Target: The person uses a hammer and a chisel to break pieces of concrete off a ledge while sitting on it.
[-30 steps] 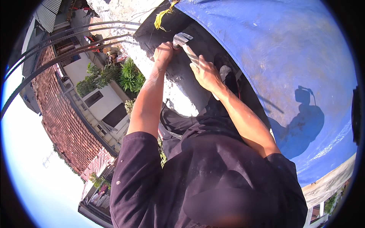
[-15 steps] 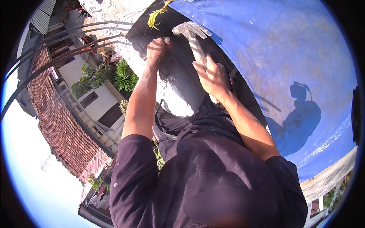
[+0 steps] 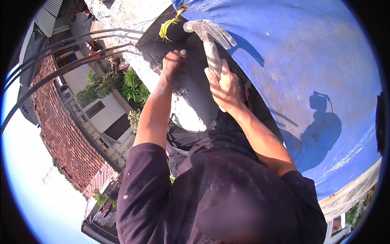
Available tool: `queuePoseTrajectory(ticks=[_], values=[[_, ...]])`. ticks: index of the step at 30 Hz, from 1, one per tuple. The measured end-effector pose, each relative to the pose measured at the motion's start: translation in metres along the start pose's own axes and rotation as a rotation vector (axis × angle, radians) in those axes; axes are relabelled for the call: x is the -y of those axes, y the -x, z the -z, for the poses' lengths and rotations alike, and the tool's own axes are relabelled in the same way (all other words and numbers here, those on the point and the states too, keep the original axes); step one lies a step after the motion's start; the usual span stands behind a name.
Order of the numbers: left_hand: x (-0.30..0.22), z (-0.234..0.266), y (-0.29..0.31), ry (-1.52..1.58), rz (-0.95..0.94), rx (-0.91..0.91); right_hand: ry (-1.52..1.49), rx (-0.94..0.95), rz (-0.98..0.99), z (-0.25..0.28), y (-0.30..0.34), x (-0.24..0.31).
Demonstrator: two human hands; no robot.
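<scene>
My right hand [image 3: 226,87] is closed round the pale, dusty handle of a claw hammer [image 3: 211,57]. The hammer's head is up at the far end, its claw toward the blue sheet. To its left, my left hand [image 3: 172,63] is a fist around a chisel [image 3: 183,52]; only the round grey end shows above the fist, the rest is hidden. That fist is at the broken edge of a concrete slab [image 3: 185,107], with rough white rubble along it. The hammer head is apart from the chisel.
A blue tarpaulin [image 3: 292,49] spreads over the right side, bearing my shadow. Bent steel bars [image 3: 69,67] jut out leftward from the concrete. A yellow strip [image 3: 166,28] hangs near the hammer. Past the edge, far below, are a tiled roof [image 3: 67,134] and green plants [image 3: 134,85].
My right hand's fingers have wrapped more tightly round the hammer handle, and the hammer head has lifted off the sheet, its shadow now separate. My left fist has shifted slightly right and nearer.
</scene>
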State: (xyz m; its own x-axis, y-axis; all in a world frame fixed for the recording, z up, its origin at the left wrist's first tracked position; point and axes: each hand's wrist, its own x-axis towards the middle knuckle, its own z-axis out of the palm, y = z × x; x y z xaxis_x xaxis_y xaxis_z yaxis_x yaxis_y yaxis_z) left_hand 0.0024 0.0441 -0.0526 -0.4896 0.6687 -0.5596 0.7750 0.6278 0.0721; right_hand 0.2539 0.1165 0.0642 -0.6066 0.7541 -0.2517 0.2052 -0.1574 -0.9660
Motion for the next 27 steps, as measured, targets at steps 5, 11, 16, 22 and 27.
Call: queuePoseTrajectory(ticks=[5,11,16,22,27], values=[[0.004,-0.012,-0.001,0.128,0.032,-0.028,0.286,0.266,-0.248,-0.02,-0.023,-0.064],[0.021,-0.024,-0.011,0.229,0.114,-0.075,0.208,0.088,0.142,-0.025,0.001,-0.042],[0.026,-0.026,-0.015,-0.016,-0.01,-0.075,0.346,0.284,-0.244,-0.016,-0.025,-0.026],[0.006,-0.002,-0.011,0.125,0.004,-0.11,0.174,0.198,-0.182,0.033,0.012,0.016],[-0.003,0.0,0.007,0.074,-0.071,-0.039,0.149,0.157,-0.217,0.033,0.02,0.014]])
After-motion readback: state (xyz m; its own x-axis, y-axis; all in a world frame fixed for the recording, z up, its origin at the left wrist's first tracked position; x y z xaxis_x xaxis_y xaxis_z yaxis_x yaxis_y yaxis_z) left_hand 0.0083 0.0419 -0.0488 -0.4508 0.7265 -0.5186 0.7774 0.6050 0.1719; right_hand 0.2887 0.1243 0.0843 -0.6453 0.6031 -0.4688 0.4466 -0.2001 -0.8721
